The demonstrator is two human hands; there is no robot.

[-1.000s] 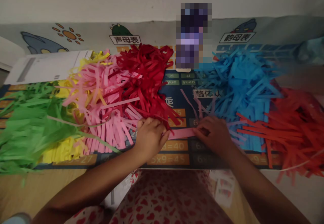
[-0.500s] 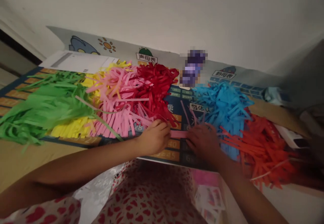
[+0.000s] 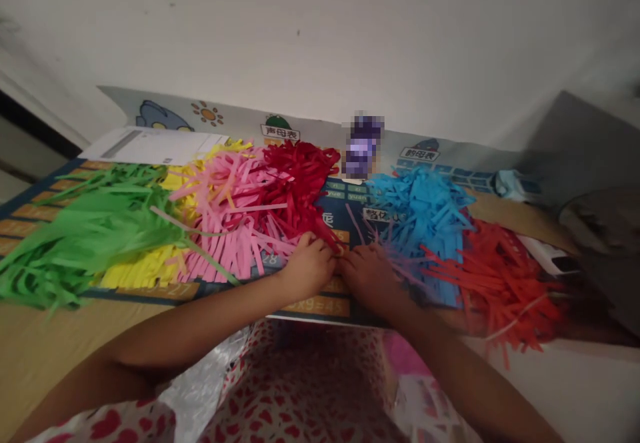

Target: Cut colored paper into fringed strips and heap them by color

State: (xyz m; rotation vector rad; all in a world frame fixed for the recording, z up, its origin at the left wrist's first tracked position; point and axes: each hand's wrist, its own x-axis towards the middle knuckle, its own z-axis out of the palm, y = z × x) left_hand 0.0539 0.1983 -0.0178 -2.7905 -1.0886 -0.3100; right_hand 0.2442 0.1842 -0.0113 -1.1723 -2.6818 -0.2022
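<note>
My left hand (image 3: 309,266) and my right hand (image 3: 367,273) meet over the dark printed mat (image 3: 300,319), fingertips nearly touching. Both have their fingers closed; whatever lies between them is too small and hidden to name. Pink paper strips (image 3: 233,249) fan out left of my left hand, beside a pile of red strips (image 3: 300,183). Thin purplish strips (image 3: 400,263) trail by my right hand. Beyond it are blue strips (image 3: 427,209) and orange-red strips (image 3: 500,276).
Green strips (image 3: 100,223) and yellow strips (image 3: 145,263) cover the left side. A white sheet (image 3: 165,146) lies behind them. A blurred-out phone-like object (image 3: 363,148) stands by the wall. A crumpled pale tissue (image 3: 510,184) is at the right back.
My right hand has moved left, up against my left hand. The pink strip that stretched between the hands no longer shows. The view has shifted slightly.
</note>
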